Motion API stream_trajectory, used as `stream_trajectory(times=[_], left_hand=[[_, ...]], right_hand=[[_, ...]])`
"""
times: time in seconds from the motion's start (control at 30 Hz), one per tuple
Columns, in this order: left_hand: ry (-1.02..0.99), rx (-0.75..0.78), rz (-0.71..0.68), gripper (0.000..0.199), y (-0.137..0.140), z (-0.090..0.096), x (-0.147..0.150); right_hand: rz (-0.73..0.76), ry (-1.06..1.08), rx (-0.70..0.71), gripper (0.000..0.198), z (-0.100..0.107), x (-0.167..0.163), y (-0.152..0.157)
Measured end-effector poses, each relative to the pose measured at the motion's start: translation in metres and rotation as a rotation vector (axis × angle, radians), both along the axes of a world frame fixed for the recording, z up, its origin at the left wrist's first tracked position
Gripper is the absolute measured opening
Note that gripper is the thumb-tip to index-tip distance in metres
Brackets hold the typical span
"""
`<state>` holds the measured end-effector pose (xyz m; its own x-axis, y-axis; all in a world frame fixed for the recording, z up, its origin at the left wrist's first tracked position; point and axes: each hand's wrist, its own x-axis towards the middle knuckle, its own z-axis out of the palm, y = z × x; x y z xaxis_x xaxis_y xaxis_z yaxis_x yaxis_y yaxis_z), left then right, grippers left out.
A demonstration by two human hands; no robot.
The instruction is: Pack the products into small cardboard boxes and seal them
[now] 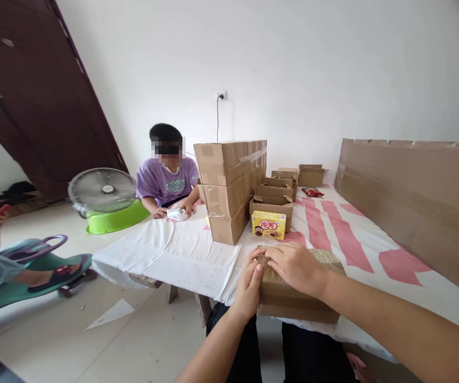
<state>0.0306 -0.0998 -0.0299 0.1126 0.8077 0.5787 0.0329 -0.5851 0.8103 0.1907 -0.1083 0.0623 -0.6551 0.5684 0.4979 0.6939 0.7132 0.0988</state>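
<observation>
A closed brown cardboard box (297, 306) lies at the table's front edge, just above my knees. My left hand (248, 287) grips its left end, thumb on the near side and fingers at the top edge. Across the top of the same box rests my right hand (295, 266), its bent fingers pressed down at the left end, close to my left fingertips. Whether a strip of tape is under those fingers is hidden. Right behind the box stands a small yellow printed snack box (268, 225).
Taped cartons form a tall stack (229, 191) on the left, and several open cartons (271, 205) stand in a row beside it. A red packet (311, 192) lies farther back. A long cardboard piece (409, 197) borders the right. Across the table, a person (167, 181) touches a white object (177, 214).
</observation>
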Motion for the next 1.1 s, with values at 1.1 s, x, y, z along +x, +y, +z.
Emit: stream_trajectory(times=[1.1], left_hand=[[0.013, -0.002, -0.023, 0.034, -0.008, 0.005, 0.000]], right_hand=[[-0.244, 0.291, -0.188, 0.011, -0.004, -0.007, -0.005]])
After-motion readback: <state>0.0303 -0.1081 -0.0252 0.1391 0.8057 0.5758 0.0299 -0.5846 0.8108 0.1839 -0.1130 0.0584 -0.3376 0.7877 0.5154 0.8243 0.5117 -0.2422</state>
